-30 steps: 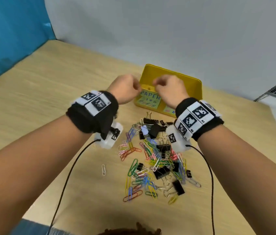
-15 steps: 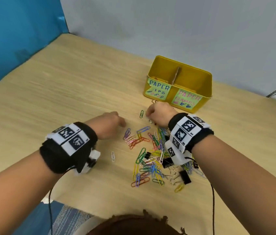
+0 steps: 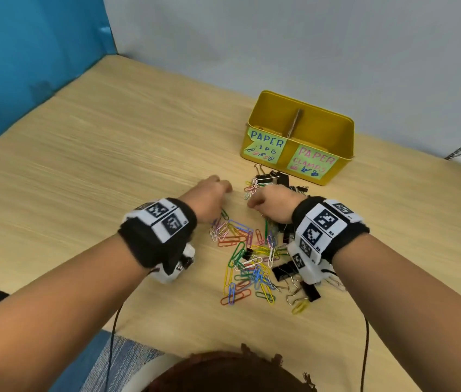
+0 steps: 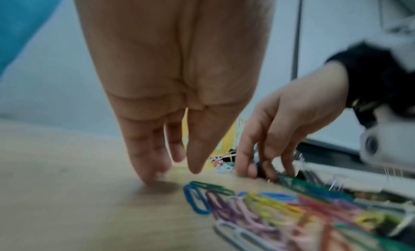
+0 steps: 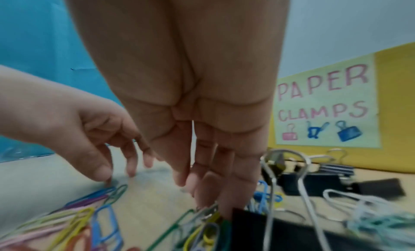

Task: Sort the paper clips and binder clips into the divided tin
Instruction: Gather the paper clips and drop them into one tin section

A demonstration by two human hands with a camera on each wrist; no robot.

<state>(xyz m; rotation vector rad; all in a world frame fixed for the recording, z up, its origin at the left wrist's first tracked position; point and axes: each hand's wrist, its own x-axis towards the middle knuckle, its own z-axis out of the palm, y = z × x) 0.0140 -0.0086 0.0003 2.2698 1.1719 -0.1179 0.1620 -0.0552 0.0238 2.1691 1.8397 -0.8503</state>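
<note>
The yellow divided tin [image 3: 339,154] stands at the back right, labelled paper clips on the left half and paper clamps [image 5: 325,104] on the right. Coloured paper clips [image 3: 240,250] and black binder clips [image 3: 287,271] lie mixed in a pile in front of it. My left hand [image 3: 221,190] points down at the pile's far left edge, its fingertips [image 4: 152,179] touching bare table beside a blue clip [image 4: 195,199]. My right hand [image 3: 252,205] reaches down beside it, with fingertips [image 5: 202,196] on clips. I see nothing held in either hand.
More binder clips [image 3: 277,178] lie against the tin's front wall. A cardboard divider [image 3: 295,123] splits the tin. Light wooden table [image 3: 96,179] stretches to the left, bounded by a blue panel [image 3: 25,52] and a grey wall. Black cables trail from both wrists.
Both hands came down from above the tin to the table. Since half a second ago the left hand has moved forward and right, close to the right hand.
</note>
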